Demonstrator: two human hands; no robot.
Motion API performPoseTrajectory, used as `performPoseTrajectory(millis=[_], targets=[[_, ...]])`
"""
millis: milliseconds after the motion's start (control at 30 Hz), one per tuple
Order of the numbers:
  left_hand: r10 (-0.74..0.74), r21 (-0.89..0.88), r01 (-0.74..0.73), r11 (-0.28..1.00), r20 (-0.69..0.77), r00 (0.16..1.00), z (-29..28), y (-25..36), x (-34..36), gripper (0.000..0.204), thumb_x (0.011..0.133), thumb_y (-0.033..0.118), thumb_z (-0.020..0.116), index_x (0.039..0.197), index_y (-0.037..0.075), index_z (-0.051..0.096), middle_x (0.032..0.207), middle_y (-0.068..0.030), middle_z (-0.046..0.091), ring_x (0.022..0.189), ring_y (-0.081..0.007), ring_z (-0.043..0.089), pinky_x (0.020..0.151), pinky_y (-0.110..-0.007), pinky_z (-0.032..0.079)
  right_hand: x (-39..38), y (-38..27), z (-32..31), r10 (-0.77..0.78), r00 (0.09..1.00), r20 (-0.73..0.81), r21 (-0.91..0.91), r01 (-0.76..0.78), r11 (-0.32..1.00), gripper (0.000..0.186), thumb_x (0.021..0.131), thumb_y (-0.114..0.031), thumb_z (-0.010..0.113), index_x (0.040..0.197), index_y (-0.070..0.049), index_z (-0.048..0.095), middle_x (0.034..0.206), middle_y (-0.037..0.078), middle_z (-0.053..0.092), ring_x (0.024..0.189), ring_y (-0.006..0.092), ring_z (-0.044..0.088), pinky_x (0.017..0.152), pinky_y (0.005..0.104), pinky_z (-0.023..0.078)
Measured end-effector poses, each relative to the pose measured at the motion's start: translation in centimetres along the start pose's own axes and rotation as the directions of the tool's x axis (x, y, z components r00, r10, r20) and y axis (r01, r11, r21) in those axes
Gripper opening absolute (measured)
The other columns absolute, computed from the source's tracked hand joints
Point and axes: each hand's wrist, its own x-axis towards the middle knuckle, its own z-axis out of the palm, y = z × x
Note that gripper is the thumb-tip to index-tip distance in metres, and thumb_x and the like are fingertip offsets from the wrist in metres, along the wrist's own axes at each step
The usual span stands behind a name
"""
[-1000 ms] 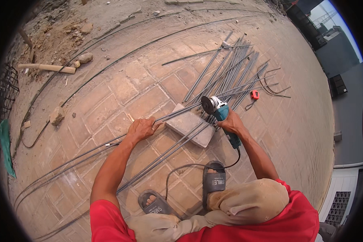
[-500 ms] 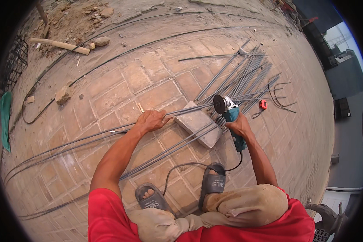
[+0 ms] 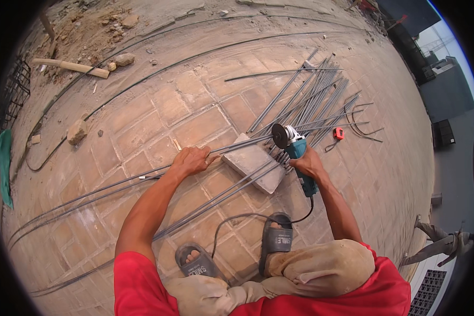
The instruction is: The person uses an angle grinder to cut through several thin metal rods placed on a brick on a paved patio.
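Observation:
My right hand (image 3: 307, 162) is wrapped round the teal body of an angle grinder (image 3: 297, 149). The grinder's dark cutting disc (image 3: 279, 136) stands upright against or very near the ends of long steel rods (image 3: 242, 144); actual contact I cannot make out. Farther left along those rods, my left hand (image 3: 193, 160) is closed on them. A grey concrete block (image 3: 254, 163) lies beneath the rods, between my hands. More rods (image 3: 211, 202) cross the block's near side. The grinder's black cord (image 3: 236, 215) loops past my sandals.
A heap of cut steel rods (image 3: 316, 95) lies beyond the grinder, with a red tape measure (image 3: 338, 133) to its right. Long bent rods (image 3: 168, 64) arc across the brick paving toward a stone (image 3: 77, 132). At the right edge, another person's legs (image 3: 438, 245) show.
The scene has shifted slightly left in view. My hands and the grinder keep nearly the same place against the rods. The other person's legs at lower right show more fully.

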Motion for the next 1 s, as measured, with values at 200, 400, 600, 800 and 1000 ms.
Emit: performPoseTrajectory(millis=[200,400,600,800,1000], targets=[[-0.023,-0.009,0.023,1.0,0.019,1.0,-0.6,0.5,-0.1,0.052,0.1,0.054,0.045,0.099,0.004,0.06,0.078,-0.0259,0.067,0.077,-0.0445,0.067,0.067,-0.053,0.053,0.6,0.8,0.3,-0.041,0.999,-0.017,0.017,0.041,0.999,0.071,0.062,-0.03,0.077,0.121,0.005,0.057,0.105,0.024,0.068,0.099,0.0364,0.067,0.088,0.0416,0.051],[-0.006,-0.006,0.006,1.0,-0.017,1.0,-0.1,0.0,-0.2,0.051,0.1,0.053,0.046,0.099,0.004,0.06,0.075,-0.0252,0.067,0.075,-0.0442,0.067,0.065,-0.052,0.053,0.3,-0.7,-0.3,0.023,1.0,0.012,0.019,-0.024,1.0,0.072,0.061,-0.029,0.077,0.121,0.004,0.057,0.107,0.024,0.068,0.099,0.036,0.067,0.088,0.0411,0.051],[-0.047,-0.038,0.048,0.998,0.02,0.999,-0.4,-0.3,-0.7,0.05,0.099,0.051,0.047,0.094,0.004,0.06,0.079,-0.0264,0.068,0.079,-0.0447,0.067,0.071,-0.053,0.053,0.3,1.2,1.8,-0.092,0.994,-0.056,-0.019,0.091,0.996,0.066,0.061,-0.027,0.077,0.116,0.004,0.06,0.099,0.02,0.069,0.092,0.0316,0.068,0.084,0.0399,0.052],[0.01,0.009,-0.01,1.0,0.007,1.0,0.0,0.6,0.3,0.051,0.1,0.053,0.046,0.097,0.004,0.059,0.077,-0.0257,0.067,0.077,-0.0439,0.067,0.066,-0.051,0.053,-1.1,4.3,-1.6,0.143,0.989,0.021,0.386,-0.141,0.912,0.041,0.065,-0.021,0.077,0.095,0.003,0.062,0.08,0.011,0.067,0.067,0.0213,0.065,0.064,0.036,0.054],[-0.07,-0.048,0.074,0.996,0.077,0.995,-1.4,0.5,-0.3,0.056,0.097,0.058,0.047,0.095,0.003,0.059,0.082,-0.0247,0.068,0.081,-0.0433,0.067,0.072,-0.051,0.052,-4.5,6.0,-4.0,0.262,0.944,0.2,0.757,-0.318,0.57,0.03,0.074,-0.016,0.072,0.094,0.002,0.059,0.08,0.013,0.064,0.066,0.024,0.067,0.059,0.038,0.057]])
